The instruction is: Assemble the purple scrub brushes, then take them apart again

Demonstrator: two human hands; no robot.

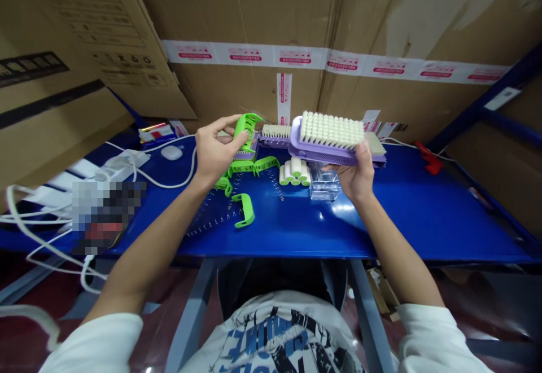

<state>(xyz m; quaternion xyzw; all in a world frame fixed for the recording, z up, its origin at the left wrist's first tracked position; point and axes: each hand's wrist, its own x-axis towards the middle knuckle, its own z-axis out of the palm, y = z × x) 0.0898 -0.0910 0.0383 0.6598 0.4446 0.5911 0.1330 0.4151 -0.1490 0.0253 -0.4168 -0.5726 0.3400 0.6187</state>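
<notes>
My left hand (218,150) is closed on a bright green plastic part (247,131), thumb across its front. My right hand (359,172) grips the right end of a purple brush (326,136), held up with its cream bristles facing upward. Behind the hands lie other purple brushes (275,135), partly hidden. Several green curved parts (244,210) rest on the blue table between my forearms, with small springs (212,224) in rows beside them. Cream rollers with green ends (295,171) are stacked below the brush, next to clear plastic boxes (324,184).
On the left of the blue table (288,232) are a power strip (105,167), white cables, a white mouse (171,152) and a blurred dark object. A red clip (429,158) lies at the right. Cardboard (254,12) stands behind the table.
</notes>
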